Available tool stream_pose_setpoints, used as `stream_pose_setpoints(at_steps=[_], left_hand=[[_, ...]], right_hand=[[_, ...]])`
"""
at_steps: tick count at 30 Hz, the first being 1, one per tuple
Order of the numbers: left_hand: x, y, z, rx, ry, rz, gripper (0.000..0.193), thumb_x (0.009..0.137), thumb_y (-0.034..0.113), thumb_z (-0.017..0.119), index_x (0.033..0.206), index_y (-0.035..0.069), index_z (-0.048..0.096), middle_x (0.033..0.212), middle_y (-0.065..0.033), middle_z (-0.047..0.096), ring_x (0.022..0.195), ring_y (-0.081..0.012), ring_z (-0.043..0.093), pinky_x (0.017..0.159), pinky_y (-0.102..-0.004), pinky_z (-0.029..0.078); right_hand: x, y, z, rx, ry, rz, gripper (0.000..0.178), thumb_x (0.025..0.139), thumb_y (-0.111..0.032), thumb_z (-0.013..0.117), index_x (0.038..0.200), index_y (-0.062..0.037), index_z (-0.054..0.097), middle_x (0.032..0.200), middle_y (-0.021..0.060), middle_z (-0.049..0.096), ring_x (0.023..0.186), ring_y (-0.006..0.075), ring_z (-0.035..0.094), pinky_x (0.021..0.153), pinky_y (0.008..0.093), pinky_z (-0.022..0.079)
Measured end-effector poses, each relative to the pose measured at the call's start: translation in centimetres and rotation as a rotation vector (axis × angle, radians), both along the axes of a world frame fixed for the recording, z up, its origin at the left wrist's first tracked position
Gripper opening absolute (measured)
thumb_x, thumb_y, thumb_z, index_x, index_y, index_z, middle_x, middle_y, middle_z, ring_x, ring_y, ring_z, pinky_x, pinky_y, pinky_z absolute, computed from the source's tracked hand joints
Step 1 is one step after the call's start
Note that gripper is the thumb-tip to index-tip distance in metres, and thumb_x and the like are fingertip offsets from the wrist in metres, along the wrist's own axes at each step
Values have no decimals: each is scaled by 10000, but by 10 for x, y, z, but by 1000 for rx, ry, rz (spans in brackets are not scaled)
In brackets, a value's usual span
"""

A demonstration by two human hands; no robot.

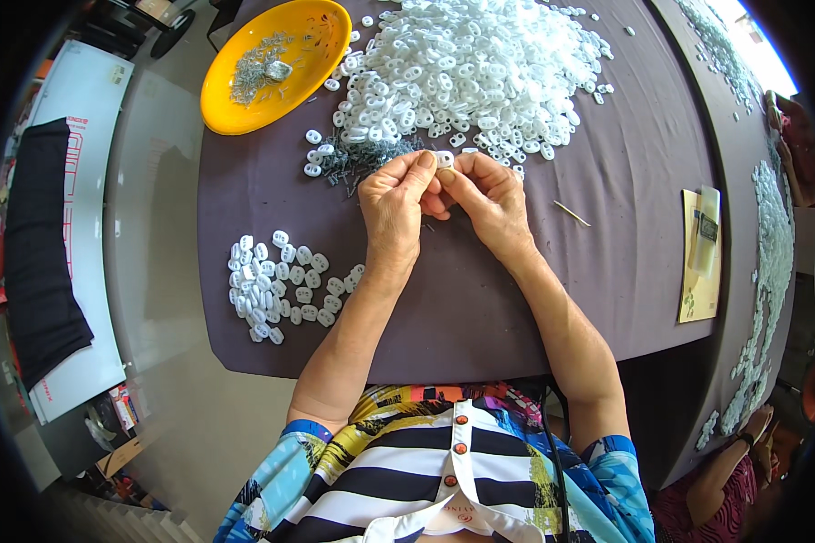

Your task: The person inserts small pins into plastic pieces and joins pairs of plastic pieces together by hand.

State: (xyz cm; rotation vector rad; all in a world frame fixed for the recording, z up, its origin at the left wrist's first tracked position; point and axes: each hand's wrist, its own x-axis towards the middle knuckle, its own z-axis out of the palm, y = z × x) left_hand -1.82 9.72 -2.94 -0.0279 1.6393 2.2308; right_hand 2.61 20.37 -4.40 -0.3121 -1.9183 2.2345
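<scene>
Your left hand and right hand are pinching 1 white piece at their fingertips; a white pile is crowding beyond the fingers, tablecloth is stretching nearer you to its edge.

Smooth plastic pieces, glossy dish, matt cloth tablecloth

Heaped white plastic parts across cloth-covered tables suggest a small assembly workshop.
</scene>
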Motion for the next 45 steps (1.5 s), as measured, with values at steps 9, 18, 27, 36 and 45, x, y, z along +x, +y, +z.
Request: stream_pose_setpoints(at_steps=[9, 18, 27, 36, 45], left_hand=[[-4, -4, -2, 80, -44, 13, 173, 819, 151, 585, 774, -14, 609, 556, -1, 506, 387, -48, 437, 347, -193, 411], [-4, -3, 2, 5, -29, -6, 162, 805, 132, 592, 731, -10, 612, 517, 5, 505, 382, -42, 422, 351, -170, 361], [-5, -6, 0, 14, -47, -60, 169, 793, 153, 608, 729, -2, 600, 500, 5, 482, 371, -56, 408, 361, -206, 373], [-4, -5, 1, 51, -111, -78, 156, 791, 136, 611, 724, -1, 577, 520, -8, 490, 375, -70, 420, 361, -228, 392], [-3, -5, -5, 105, -136, -62, 138, 799, 130, 604, 759, -2, 593, 546, -10, 522, 397, -67, 473, 402, -227, 463]], right_hand=[[-2, -1, -3, -24, 73, 53, 86, 841, -75, 556, 859, 7, 540, 728, 22, 591, 651, 61, 552, 597, 196, 460], [-3, -2, -5, -120, 179, 34, 230, 809, -47, 588, 1018, 8, 510, 818, 40, 563, 692, 75, 559, 600, 220, 493], [-1, 0, -3, 76, 183, 76, 258, 824, 5, 542, 1082, -8, 528, 753, -6, 550, 685, 39, 525, 620, 193, 453], [-2, 5, -16, 193, 184, 22, 228, 813, 8, 557, 1042, -2, 555, 807, -2, 574, 728, 45, 533, 662, 196, 450], [-2, 3, -10, 271, 185, -25, 221, 790, -25, 590, 1010, -23, 578, 766, -6, 559, 689, 45, 499, 621, 193, 422]])
